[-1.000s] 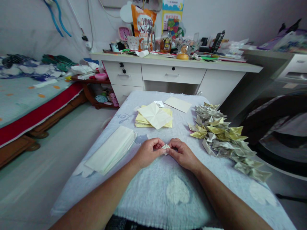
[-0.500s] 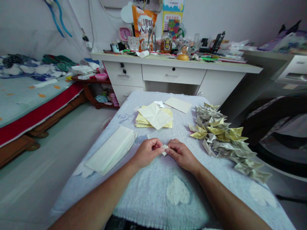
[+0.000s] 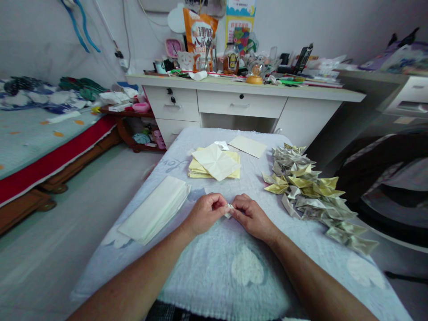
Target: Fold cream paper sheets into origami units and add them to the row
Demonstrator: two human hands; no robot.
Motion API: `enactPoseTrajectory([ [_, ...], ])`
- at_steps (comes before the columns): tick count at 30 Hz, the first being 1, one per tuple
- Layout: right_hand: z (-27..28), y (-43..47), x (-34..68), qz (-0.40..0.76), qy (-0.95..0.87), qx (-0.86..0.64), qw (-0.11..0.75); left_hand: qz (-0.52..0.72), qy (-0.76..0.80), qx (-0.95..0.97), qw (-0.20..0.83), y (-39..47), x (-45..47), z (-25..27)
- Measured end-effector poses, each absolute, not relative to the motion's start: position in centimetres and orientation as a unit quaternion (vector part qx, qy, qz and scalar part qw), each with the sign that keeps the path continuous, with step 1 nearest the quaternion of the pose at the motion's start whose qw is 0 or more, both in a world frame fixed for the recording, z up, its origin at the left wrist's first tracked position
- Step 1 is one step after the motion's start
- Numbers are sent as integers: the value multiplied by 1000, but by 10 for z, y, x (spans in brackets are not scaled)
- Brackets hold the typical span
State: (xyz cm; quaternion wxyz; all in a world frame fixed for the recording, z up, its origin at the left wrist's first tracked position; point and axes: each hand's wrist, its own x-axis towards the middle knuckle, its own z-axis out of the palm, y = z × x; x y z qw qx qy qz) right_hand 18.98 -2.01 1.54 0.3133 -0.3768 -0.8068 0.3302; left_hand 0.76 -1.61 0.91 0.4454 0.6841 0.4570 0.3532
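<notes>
A small folded piece of white paper (image 3: pixel 228 214) is pinched between my two hands, above the cloth-covered table (image 3: pixel 200 267). My left hand (image 3: pixel 207 212) grips its left side with thumb and fingertips. On the other side, my right hand (image 3: pixel 253 216) is closed on it too; the fingers hide much of the paper. Beyond the hands lies a stack of yellow paper sheets (image 3: pixel 197 171), topped by a creased white sheet (image 3: pixel 216 161). To the left sits a stack of long white paper strips (image 3: pixel 155 208). Many folded paper pieces (image 3: pixel 310 196), grey and yellow, are heaped to the right.
A pale card (image 3: pixel 248 146) lies near the table's far edge. Behind stands a white desk (image 3: pixel 240 104) crowded with a jar (image 3: pixel 231 59), an orange snack bag (image 3: pixel 200 38) and other clutter. A bed (image 3: pixel 50 138) is at the left, a washing machine (image 3: pixel 394 178) at the right.
My fingers have shifted slightly on the folded paper, and less of it shows between them. Both hands stay in nearly the same place.
</notes>
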Motion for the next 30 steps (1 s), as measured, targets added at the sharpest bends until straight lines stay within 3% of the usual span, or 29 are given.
enactPoseTrajectory([
  [13, 14, -18, 192, 345, -795, -390, 311, 369, 397, 641, 543, -13, 4, 12],
  [21, 13, -20, 187, 324, -801, -387, 323, 358, 410, 635, 548, -11, 5, 5],
  [30, 7, -20, 189, 377, -745, -421, 354, 399, 372, 520, 657, -14, 10, 7],
])
